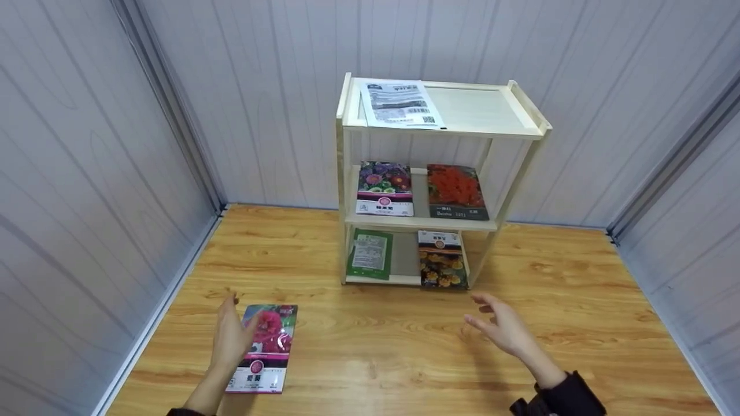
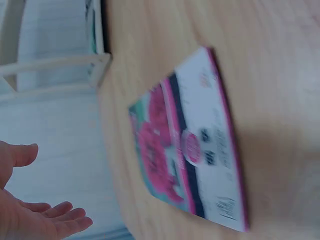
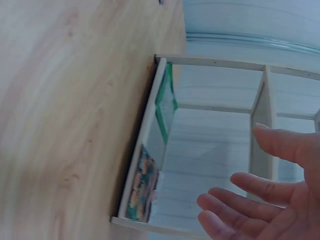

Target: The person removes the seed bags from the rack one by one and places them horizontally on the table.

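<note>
My left hand [image 1: 229, 338] hovers beside and partly over a seed packet with pink flowers [image 1: 272, 346] that lies flat at the front left of the table. Its fingers are spread loosely and hold nothing; in the left wrist view the packet [image 2: 185, 145] shows whole, apart from the hand [image 2: 35, 210]. Over the front right, my right hand [image 1: 503, 326] is held with fingers relaxed and nothing in them. The right wrist view has that hand [image 3: 265, 195] in front of the shelf's lower tiers, nearest the orange-flower packet [image 1: 442, 263] on the bottom tier.
A small wooden shelf [image 1: 419, 221] stands at the back. On its top lies a white printed packet [image 1: 402, 104]. The middle tier bears a purple-flower packet [image 1: 384, 188] and a red-flower packet [image 1: 457, 190]; a green packet [image 1: 370, 254] lies bottom left. Ribbed walls [image 1: 277, 104] enclose the table.
</note>
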A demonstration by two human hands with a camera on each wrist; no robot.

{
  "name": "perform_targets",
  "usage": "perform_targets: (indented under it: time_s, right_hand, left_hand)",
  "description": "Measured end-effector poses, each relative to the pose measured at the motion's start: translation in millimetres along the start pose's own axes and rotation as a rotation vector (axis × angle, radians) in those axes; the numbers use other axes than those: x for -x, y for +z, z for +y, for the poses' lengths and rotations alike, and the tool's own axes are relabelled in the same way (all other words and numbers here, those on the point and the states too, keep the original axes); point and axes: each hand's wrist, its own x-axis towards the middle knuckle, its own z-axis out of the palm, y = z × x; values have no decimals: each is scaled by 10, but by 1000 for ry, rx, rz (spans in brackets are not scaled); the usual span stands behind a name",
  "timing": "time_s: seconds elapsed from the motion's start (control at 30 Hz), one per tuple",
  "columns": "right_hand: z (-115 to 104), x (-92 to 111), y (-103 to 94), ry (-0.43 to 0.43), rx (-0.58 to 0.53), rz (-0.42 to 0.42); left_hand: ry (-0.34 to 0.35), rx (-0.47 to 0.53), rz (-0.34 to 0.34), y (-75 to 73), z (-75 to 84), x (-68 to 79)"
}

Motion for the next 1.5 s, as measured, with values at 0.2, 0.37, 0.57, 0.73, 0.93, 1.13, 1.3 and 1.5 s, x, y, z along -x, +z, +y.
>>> perform_targets:
  time_s: [0.2,0.37,0.57,0.73,0.93,1.13,1.3,1.5]
  right_hand:
    - [-142,-44,-201,-55,19,29]
    - [-284,-91,-385,-114,58,73]
    - [-511,-156,-659,-185,109,121]
    - [-759,-234,-901,-217,143,130]
    - [-1046,-315,-1127,-241,200,141]
    - [-1328,-403,-1307,-251,212,167]
    - [-1526,-540,-1429,-227,149,199]
    - [-1712,-769,-1499,-213,102,266]
  left_hand:
    - [90,28,-47,-14,418,3]
    - [169,61,-74,-84,786,-34]
    - [290,105,-87,-163,1230,-74]
    - [343,95,-91,-237,1643,-165]
    - [407,78,-105,-315,2084,-277]
    - [442,137,-131,-379,2460,-396]
    - [411,169,-163,-409,2703,-525]
    - [326,222,-186,-416,2916,-677]
